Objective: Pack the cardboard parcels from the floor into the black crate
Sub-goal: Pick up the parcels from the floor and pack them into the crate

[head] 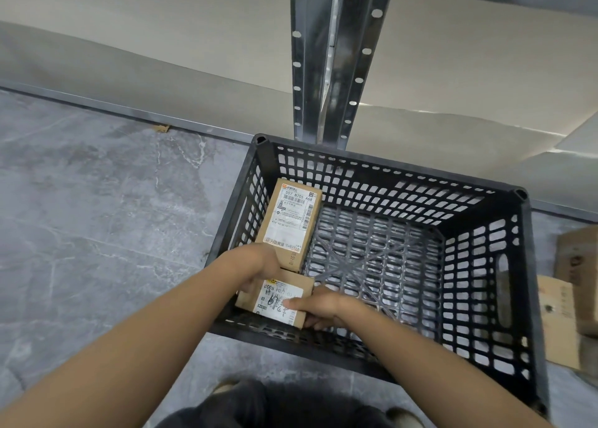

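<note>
Grey stone floor (97, 217), steel rack (333, 55) behind. Left hand (259, 266) and right hand (323, 308) grip a parcel (278, 298) in the near-left corner of the crate (527, 266), just beside a second parcel (291, 220); mesh bottom (372, 259) open rightward

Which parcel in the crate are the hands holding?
The nearer parcel, with scribbled label: left hand and right hand grip it. The farther parcel lies beyond.

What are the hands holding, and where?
A small cardboard parcel in the black crate: left hand on its left end, right hand on its right.
</note>
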